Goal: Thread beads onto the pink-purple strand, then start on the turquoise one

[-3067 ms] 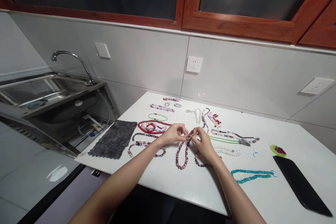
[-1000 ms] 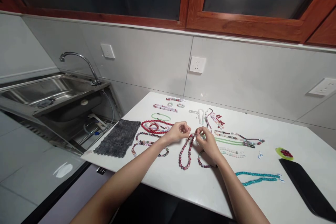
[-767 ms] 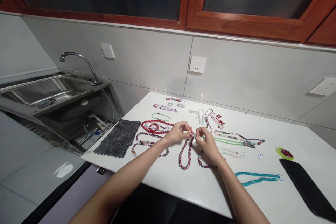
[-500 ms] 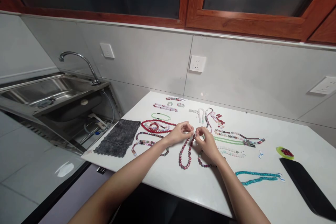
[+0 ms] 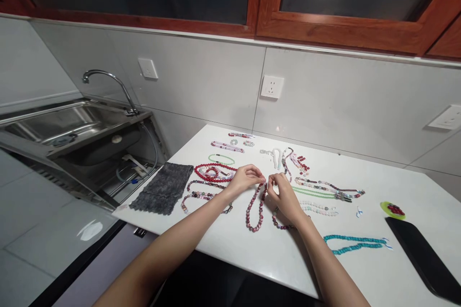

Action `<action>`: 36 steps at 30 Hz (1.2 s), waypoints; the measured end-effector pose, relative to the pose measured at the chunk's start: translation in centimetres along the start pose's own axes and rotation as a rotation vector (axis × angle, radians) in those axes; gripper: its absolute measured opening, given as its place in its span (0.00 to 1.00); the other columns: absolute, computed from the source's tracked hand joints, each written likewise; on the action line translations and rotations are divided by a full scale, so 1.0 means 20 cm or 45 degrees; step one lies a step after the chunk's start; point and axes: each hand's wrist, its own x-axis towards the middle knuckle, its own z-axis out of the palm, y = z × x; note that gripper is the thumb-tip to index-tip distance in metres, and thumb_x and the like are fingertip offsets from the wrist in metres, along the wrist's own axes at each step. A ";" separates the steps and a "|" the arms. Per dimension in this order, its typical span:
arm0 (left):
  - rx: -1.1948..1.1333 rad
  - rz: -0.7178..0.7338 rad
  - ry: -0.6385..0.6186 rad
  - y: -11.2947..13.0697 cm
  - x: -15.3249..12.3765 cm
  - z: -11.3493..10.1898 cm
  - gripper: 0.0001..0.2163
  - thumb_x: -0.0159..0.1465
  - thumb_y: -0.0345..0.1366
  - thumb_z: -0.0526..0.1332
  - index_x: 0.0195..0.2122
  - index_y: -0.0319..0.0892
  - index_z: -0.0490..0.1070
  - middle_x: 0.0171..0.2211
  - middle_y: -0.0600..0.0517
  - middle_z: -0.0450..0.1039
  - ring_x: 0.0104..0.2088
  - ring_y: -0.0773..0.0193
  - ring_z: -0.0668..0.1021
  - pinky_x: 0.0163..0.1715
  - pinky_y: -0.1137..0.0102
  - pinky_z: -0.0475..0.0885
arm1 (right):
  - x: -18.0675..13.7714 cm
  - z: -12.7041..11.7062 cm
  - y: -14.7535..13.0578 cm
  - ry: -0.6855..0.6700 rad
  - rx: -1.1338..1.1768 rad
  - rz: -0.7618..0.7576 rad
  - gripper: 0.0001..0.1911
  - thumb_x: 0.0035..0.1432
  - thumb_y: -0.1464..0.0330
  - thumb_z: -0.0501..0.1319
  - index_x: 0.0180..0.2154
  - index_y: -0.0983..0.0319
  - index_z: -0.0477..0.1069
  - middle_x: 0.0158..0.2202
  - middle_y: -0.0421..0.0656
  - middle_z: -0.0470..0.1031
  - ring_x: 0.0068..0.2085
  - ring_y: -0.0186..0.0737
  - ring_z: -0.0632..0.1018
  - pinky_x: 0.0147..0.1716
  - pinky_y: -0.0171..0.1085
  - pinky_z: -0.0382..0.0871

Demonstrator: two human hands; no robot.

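Observation:
A strand of dark red, mottled beads [image 5: 255, 228] lies in a narrow loop on the white tabletop, its two ends rising together between my hands. My left hand [image 5: 248, 180] pinches one end with thumb and fingertips. Close beside it, my right hand [image 5: 283, 194] is closed in a pinch at the other end; the thread itself is too fine to make out. Partly behind my right wrist lies another dark multicoloured bead strand [image 5: 279, 223]. Left of my left hand are a bright red bead necklace [image 5: 201, 176] and dark mixed bead strands [image 5: 196, 195].
A grey cloth [image 5: 163, 189] covers the table's left end. Turquoise beads [image 5: 355, 238], a green dish of red beads [image 5: 392, 209] and a black slab-like object [image 5: 421, 259] are on the right. Green strands [image 5: 313, 192] and loose red beads [image 5: 301, 159] lie farther back. A sink [image 5: 86, 120] stands left.
My fingertips have shifted very slightly at the ends of the dark red bead strand. The view has tilted a little; everything else on the table stays put.

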 end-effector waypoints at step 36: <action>0.022 -0.004 -0.117 0.05 -0.01 0.01 0.17 0.50 0.39 0.72 0.36 0.37 0.70 0.35 0.48 0.73 0.37 0.64 0.78 0.42 0.68 0.71 | 0.02 -0.06 -0.01 0.084 0.415 0.108 0.09 0.61 0.62 0.58 0.36 0.58 0.73 0.37 0.43 0.75 0.40 0.43 0.74 0.43 0.41 0.66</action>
